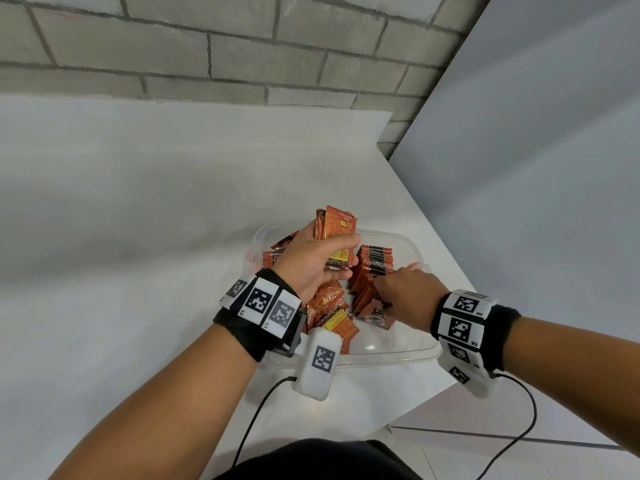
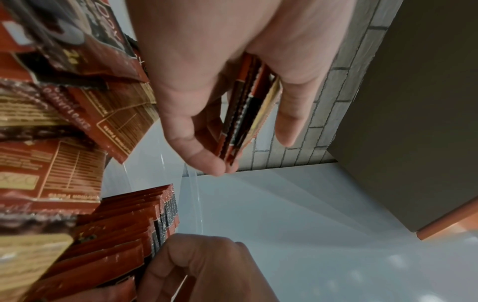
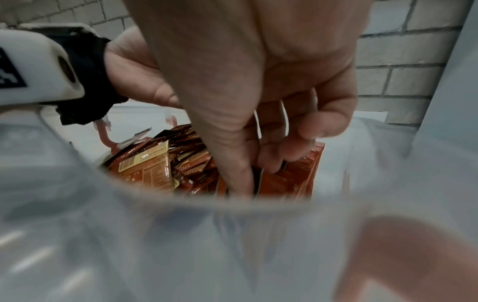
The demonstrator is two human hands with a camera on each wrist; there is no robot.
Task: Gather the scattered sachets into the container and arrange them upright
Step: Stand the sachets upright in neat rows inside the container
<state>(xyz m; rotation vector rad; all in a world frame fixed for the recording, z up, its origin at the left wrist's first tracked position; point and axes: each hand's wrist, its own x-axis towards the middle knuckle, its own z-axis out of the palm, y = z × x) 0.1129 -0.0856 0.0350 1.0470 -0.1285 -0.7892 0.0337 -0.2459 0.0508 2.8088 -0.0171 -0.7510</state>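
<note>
A clear plastic container (image 1: 414,355) sits on the white table. My left hand (image 1: 341,252) hovers over it and grips a small stack of orange-brown sachets (image 1: 337,225), held edge-on between thumb and fingers (image 2: 245,114). A row of upright sachets (image 1: 375,265) stands on the container's right side. My right hand (image 1: 384,292) reaches into the near end of that row (image 3: 292,179), thumb pushed down in front and fingers curled over the tops. Several loose sachets (image 1: 329,306) lie jumbled on the left side (image 3: 150,167).
The white table (image 1: 138,220) ends in a corner just right of the container. A grey brick wall (image 1: 207,46) runs behind and a pale panel (image 1: 536,168) stands to the right. Wrist-camera cables (image 1: 263,403) hang off the near edge.
</note>
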